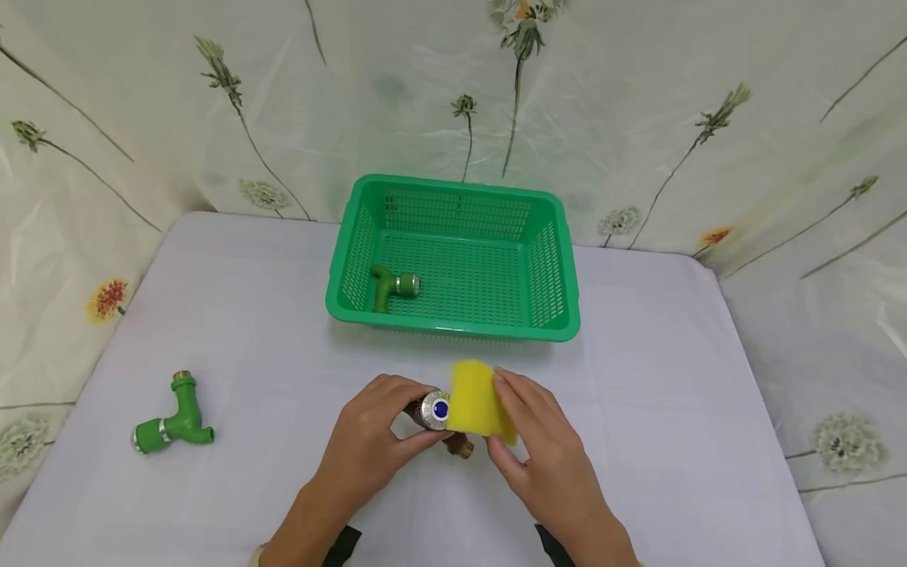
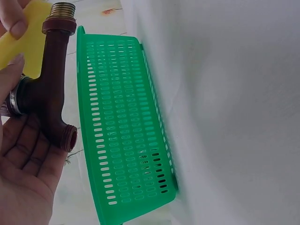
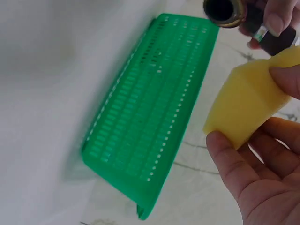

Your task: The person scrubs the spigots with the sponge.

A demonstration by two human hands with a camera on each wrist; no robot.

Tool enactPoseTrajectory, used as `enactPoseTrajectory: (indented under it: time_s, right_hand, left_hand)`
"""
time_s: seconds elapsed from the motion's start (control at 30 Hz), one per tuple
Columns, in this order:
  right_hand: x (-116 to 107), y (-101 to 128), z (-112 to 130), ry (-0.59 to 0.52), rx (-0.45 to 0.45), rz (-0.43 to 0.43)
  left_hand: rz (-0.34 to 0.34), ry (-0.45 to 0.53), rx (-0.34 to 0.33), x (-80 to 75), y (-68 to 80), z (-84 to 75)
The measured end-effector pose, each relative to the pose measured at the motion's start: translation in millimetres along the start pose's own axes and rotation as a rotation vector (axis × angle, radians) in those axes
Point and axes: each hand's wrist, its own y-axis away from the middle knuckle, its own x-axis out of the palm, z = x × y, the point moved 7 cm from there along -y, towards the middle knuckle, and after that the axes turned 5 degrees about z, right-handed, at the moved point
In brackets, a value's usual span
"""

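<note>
In front of the basket, my left hand (image 1: pixel 379 433) grips a dark brown tap (image 2: pixel 52 79) by its knob end, thumb and fingers on either side. The tap's silver cap with a blue centre faces up in the head view, and its threaded brass end shows in the left wrist view. My right hand (image 1: pixel 546 449) pinches a yellow sponge (image 1: pixel 473 398) between thumb and fingers. The sponge is bent and lies against the tap's knob end in the head view. Part of the tap is hidden behind the sponge and the left hand.
A green plastic basket (image 1: pixel 453 329) stands behind the hands, with a green tap (image 1: pixel 386 287) inside at its left. Another green tap (image 1: pixel 186 413) lies on the white-covered table (image 1: pixel 680 409) at the left. A flower-printed sheet (image 1: pixel 411 102) hangs behind the table.
</note>
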Motion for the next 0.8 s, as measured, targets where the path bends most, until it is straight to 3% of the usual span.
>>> enactPoseTrajectory:
  time_s: [0.1, 0.2, 0.37, 0.5, 0.63, 0.8]
  right_hand:
    - [-2, 2, -7, 0.007, 0.031, -0.006]
    - [-5, 1, -5, -0.054, 0.031, -0.027]
    - [-6, -8, 25, -0.100, -0.135, -0.084]
    - [0, -14, 46, -0.045, -0.218, -0.049]
    - [4, -15, 46, -0.012, -0.185, 0.014]
    - [4, -10, 29, 0.007, -0.109, 0.033]
  left_hand:
    - [-0.012, -0.014, 0.006, -1.4, -0.4, 0.9]
    - [-0.020, -0.031, 0.011, -2.6, -0.5, 1.6]
    - [0.006, -0.092, -0.005, -1.4, -1.2, 1.4]
    - [0.034, -0.158, -0.023, 0.9, -1.0, -0.1]
    - [0.042, -0.184, -0.013, 2.0, -0.4, -1.2]
    - [0.033, -0.181, 0.019, 1.3, -0.3, -1.9]
